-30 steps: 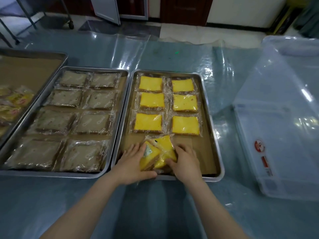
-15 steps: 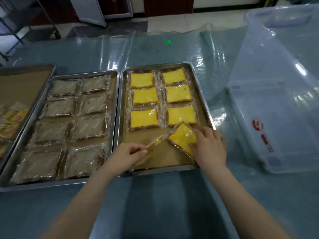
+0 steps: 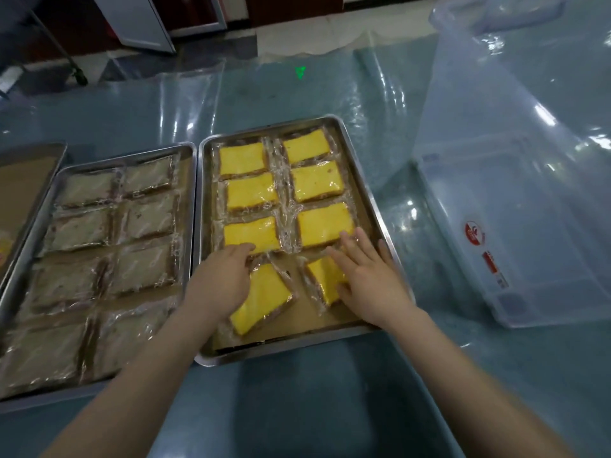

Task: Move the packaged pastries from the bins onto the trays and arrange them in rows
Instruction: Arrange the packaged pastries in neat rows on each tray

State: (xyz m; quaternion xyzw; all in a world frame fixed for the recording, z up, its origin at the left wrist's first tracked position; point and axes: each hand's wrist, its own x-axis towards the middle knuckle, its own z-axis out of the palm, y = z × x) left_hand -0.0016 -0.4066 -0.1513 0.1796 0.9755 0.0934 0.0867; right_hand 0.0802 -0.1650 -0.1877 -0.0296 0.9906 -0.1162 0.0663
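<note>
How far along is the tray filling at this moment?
Done: the brown-pastry tray holds four full rows; the yellow-pastry tray has three. In hand: left hand and right hand flatten two crooked yellow packets as row four. Left: squaring them.

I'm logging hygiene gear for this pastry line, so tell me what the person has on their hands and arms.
Nothing visible: the left hand and right hand are bare, without gloves, rings or a watch. Both forearms are uncovered down to the bottom edge of the picture, with no sleeve in view.
</note>
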